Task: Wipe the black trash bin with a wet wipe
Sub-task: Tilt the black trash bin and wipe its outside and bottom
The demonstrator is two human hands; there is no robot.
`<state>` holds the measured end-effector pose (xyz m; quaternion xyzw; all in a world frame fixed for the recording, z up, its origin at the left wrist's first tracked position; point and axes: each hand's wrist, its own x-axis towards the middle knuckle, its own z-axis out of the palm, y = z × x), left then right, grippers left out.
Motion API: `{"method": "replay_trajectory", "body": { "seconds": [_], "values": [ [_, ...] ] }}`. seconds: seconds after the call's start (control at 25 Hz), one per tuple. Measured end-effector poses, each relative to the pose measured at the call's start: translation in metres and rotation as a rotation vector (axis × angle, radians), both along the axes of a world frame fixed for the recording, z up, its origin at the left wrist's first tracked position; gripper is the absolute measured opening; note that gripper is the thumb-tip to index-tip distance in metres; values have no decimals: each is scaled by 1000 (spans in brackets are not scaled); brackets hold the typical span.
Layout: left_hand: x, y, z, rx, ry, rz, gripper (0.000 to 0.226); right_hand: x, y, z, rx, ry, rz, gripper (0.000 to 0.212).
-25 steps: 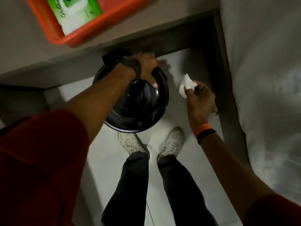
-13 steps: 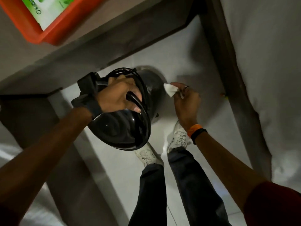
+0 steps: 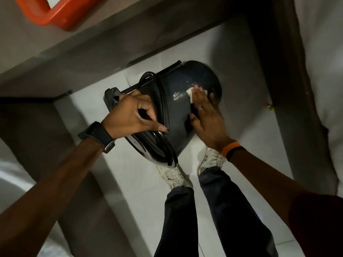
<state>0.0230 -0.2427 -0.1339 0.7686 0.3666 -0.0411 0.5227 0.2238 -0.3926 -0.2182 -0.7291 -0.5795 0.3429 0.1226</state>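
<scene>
The black trash bin (image 3: 178,101) is lifted off the floor and tipped on its side, its base pointing away from me. My left hand (image 3: 133,115) grips its rim at the open end, fingers curled over the edge. My right hand (image 3: 206,115) lies flat against the bin's outer wall and presses a white wet wipe (image 3: 190,93) onto it; only a corner of the wipe shows past my fingertips. A wet streak marks the wall beside the wipe.
An orange tray (image 3: 55,17) sits on the grey table (image 3: 92,43) at the top left. White bedding (image 3: 326,89) fills the right side. My legs and white shoes (image 3: 174,177) stand on the white tiled floor below the bin.
The bin has been turned from facing me to lying sideways. My right hand went from holding the wipe beside the bin to pressing it flat on the wall.
</scene>
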Motion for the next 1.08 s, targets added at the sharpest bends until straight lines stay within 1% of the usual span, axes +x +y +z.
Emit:
{"method": "replay_trajectory", "body": {
  "seconds": [0.04, 0.08, 0.12, 0.2, 0.24, 0.28, 0.36, 0.4, 0.44, 0.48, 0.56, 0.6, 0.64, 0.68, 0.76, 0.8, 0.84, 0.88, 0.92, 1.0, 1.04, 1.08],
  "values": [
    [-3, -4, -2, 35, 7, 12, 40, -1, 0, -1, -21, -8, -46, 72],
    [-5, -7, -4, 66, 15, 13, 41, -8, -1, 1, 18, 1, -23, 72],
    [-6, -9, -5, 91, 23, 6, 42, -18, -7, 3, 85, 15, 80, 71],
    [-6, -11, -5, 132, 52, -27, 41, -32, -18, 3, 209, -3, 377, 70],
    [-5, -11, -4, 155, 80, -62, 42, -25, -12, 0, 222, -30, 412, 69],
    [-3, -12, -2, 173, 115, -110, 44, -16, -2, -6, 183, -60, 336, 67],
    [4, -14, 1, 204, 179, -239, 50, 9, 21, -14, -49, -105, 4, 62],
    [9, -16, 1, 223, 199, -306, 52, 16, 29, -15, -140, -86, -125, 60],
    [15, -17, 2, 238, 209, -357, 51, 14, 31, -13, -151, -52, -176, 59],
    [20, -17, 2, 249, 211, -377, 50, 6, 29, -7, -81, 1, -144, 59],
    [26, -13, 3, 256, 211, -345, 48, -14, 11, 7, 123, 121, 142, 60],
    [26, -12, 4, 251, 216, -329, 47, -12, 0, 8, 181, 135, 279, 59],
    [25, -13, 5, 245, 224, -327, 47, 0, 1, 4, 189, 107, 348, 60],
    [24, -13, 6, 242, 229, -335, 46, 16, 9, -2, 153, 49, 315, 60],
    [27, -15, 5, 245, 225, -354, 46, 52, 36, -18, -93, -40, 32, 57],
    [30, -14, 6, 246, 218, -358, 46, 64, 48, -24, -236, -40, -98, 55],
    [35, -12, 6, 250, 208, -359, 46, 68, 56, -26, -309, -28, -158, 54],
    [40, -10, 6, 248, 204, -359, 47, 64, 61, -22, -292, 3, -153, 54],
    [43, -7, 7, 241, 206, -355, 48, 56, 62, -17, -198, 51, -87, 55],
    [49, -4, 8, 231, 199, -340, 49, 40, 52, -9, 7, 126, 143, 56],
    [52, -4, 8, 227, 192, -331, 49, 41, 51, -12, 41, 134, 185, 55],
    [54, -3, 10, 225, 191, -322, 48, 48, 57, -18, 0, 132, 134, 54]
  ]
}}
